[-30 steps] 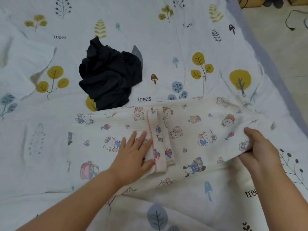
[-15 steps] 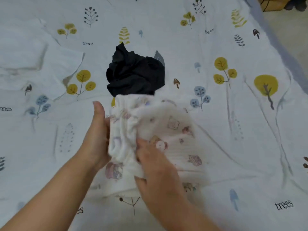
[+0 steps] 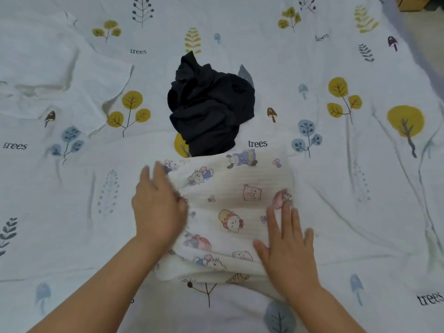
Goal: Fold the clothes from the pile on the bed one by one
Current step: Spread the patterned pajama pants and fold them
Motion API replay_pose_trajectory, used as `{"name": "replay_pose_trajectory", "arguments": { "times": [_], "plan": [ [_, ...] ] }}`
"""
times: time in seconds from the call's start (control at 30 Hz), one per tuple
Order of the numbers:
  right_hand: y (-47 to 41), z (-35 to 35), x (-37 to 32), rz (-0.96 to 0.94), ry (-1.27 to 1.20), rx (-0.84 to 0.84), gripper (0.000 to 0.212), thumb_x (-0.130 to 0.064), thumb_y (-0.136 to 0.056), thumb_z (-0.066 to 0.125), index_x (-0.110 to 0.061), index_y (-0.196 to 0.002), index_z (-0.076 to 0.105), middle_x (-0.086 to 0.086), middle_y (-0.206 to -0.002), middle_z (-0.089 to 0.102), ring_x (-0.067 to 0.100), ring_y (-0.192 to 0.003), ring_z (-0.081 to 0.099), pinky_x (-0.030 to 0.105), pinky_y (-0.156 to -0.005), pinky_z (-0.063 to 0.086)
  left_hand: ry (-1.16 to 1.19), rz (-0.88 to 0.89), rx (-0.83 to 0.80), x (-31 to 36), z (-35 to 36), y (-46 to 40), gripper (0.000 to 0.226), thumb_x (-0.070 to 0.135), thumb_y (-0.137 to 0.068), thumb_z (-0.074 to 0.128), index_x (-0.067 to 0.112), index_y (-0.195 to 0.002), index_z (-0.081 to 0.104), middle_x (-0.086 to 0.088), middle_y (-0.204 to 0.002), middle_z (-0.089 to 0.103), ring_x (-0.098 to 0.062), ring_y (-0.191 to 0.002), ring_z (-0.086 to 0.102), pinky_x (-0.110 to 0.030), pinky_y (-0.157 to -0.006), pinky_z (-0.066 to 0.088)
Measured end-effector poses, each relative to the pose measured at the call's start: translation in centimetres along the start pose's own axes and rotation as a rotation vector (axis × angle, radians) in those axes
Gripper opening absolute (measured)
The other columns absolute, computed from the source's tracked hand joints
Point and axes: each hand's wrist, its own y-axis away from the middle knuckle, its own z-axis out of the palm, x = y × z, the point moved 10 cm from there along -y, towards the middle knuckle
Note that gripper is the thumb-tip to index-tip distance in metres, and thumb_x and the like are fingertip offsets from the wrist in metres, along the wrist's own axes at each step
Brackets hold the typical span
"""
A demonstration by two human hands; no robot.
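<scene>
Cartoon-print garment [image 3: 228, 212] folded, left hand [image 3: 158, 207] at edge, right hand [image 3: 288, 246] flat on it

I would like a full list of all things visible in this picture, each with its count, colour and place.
cartoon-print garment: one, white with pink and blue figures, folded, on the bed in front of the person, under both hands.
dark garment: one, black or very dark navy, crumpled, just beyond the folded one.
white garment: one, white, lying flat at the far left.
bed sheet: one, white with yellow and blue trees and the word "trees", covering the bed.
brown object: one, brown, top right corner on the floor; too little shows to name it.
left hand: one, at the left edge of the cartoon-print garment; blurred.
right hand: one, fingers straight, pressing flat on the garment's near right part.
</scene>
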Motion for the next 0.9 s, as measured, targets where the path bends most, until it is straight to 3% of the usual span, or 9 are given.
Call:
{"name": "replay_pose_trajectory", "arguments": {
  "times": [0.17, 0.27, 0.33, 0.4, 0.47, 0.6, 0.67, 0.77, 0.9],
  "plan": [
    [0.3, -2.1, -0.2, 0.041, -0.128, 0.193, 0.07, -0.06, -0.089, 0.008, -0.026, -0.146, -0.011, 0.004, -0.156, -0.015, 0.019, -0.142, -0.02, 0.052, -0.113, -0.005, -0.229, 0.63, 0.127, 9.0, 0.6, 1.8, 0.07, 0.026, -0.075, 0.061, 0.009, -0.14, 0.04, -0.023, -0.15, 0.027, -0.036, -0.139, 0.02, -0.059, -0.108, 0.011],
    [-0.6, -4.5, -2.1, 0.018, -0.206, 0.358, 0.066, -0.058, -0.089, 0.012, -0.026, -0.145, -0.003, 0.005, -0.153, -0.007, 0.018, -0.14, -0.009, 0.053, -0.109, -0.001, -0.375, 0.623, -0.089, 8.7, 4.3, 1.2, 0.067, 0.05, -0.087, 0.016, 0.024, -0.149, 0.014, -0.015, -0.157, 0.009, -0.029, -0.145, -0.002, -0.05, -0.112, -0.011],
    [-1.8, -2.4, -2.4, -0.014, -0.1, 0.249, 0.067, -0.061, -0.089, 0.007, -0.029, -0.142, -0.02, 0.001, -0.146, -0.032, 0.017, -0.134, -0.031, 0.054, -0.109, -0.012, -0.473, 0.548, -0.227, 5.4, 7.0, 0.8, 0.07, 0.061, -0.078, -0.013, 0.032, -0.14, -0.022, -0.007, -0.156, -0.017, -0.023, -0.14, -0.025, -0.042, -0.107, -0.026],
    [-2.3, 0.6, -1.8, -0.056, 0.024, 0.116, 0.067, -0.063, -0.087, -0.004, -0.03, -0.139, -0.029, -0.004, -0.137, -0.047, 0.017, -0.127, -0.044, 0.054, -0.11, -0.016, -0.485, 0.46, -0.292, 2.3, 8.2, 0.4, 0.071, 0.067, -0.069, -0.028, 0.035, -0.132, -0.036, -0.001, -0.151, -0.031, -0.02, -0.135, -0.034, -0.039, -0.108, -0.025],
    [-2.1, 1.2, -1.4, -0.072, 0.021, 0.099, 0.07, -0.061, -0.082, -0.008, -0.03, -0.144, -0.016, -0.004, -0.145, -0.036, 0.019, -0.134, -0.034, 0.055, -0.112, -0.008, -0.495, 0.426, -0.312, 1.3, 8.3, 0.1, 0.073, 0.067, -0.065, -0.035, 0.034, -0.13, -0.039, 0.001, -0.146, -0.037, -0.018, -0.131, -0.038, -0.04, -0.11, -0.021],
    [-0.9, -1.0, -2.2, -0.098, -0.026, 0.231, 0.068, -0.052, -0.084, 0.03, -0.016, -0.141, 0.041, 0.015, -0.147, 0.029, 0.029, -0.139, 0.029, 0.064, -0.104, 0.024, -0.42, 0.419, -0.206, 3.3, 6.2, 1.0, 0.077, 0.063, -0.082, -0.004, 0.024, -0.148, -0.006, -0.016, -0.155, -0.012, -0.031, -0.139, -0.022, -0.048, -0.111, -0.015],
    [0.3, -0.8, -3.1, -0.186, -0.023, 0.268, 0.065, -0.052, -0.086, 0.03, -0.018, -0.141, 0.037, 0.017, -0.147, 0.031, 0.027, -0.143, 0.014, 0.062, -0.106, 0.013, -0.313, 0.509, -0.189, 4.5, 5.6, 3.1, 0.073, 0.058, -0.087, 0.023, 0.016, -0.147, 0.024, -0.024, -0.152, 0.016, -0.041, -0.141, 0.008, -0.051, -0.111, -0.001],
    [1.8, -0.1, -3.7, -0.271, 0.0, 0.31, 0.066, -0.055, -0.095, 0.008, -0.019, -0.137, 0.045, 0.011, -0.144, 0.04, 0.016, -0.145, -0.01, 0.054, -0.107, 0.01, -0.368, 0.662, -0.24, 4.2, 6.4, 6.2, 0.068, 0.058, -0.088, 0.027, 0.018, -0.143, 0.032, -0.022, -0.148, 0.027, -0.046, -0.134, 0.029, -0.051, -0.109, 0.01],
    [1.7, -2.5, -0.6, -0.09, -0.255, 0.394, 0.058, -0.04, -0.089, 0.041, -0.007, -0.137, 0.046, 0.018, -0.144, 0.041, 0.029, -0.137, 0.034, 0.051, -0.106, 0.03, -0.379, 0.615, -0.255, 4.5, 6.4, 5.4, 0.07, 0.058, -0.086, 0.029, 0.015, -0.14, 0.039, -0.024, -0.144, 0.037, -0.048, -0.131, 0.033, -0.059, -0.109, 0.02]
  ]
}}
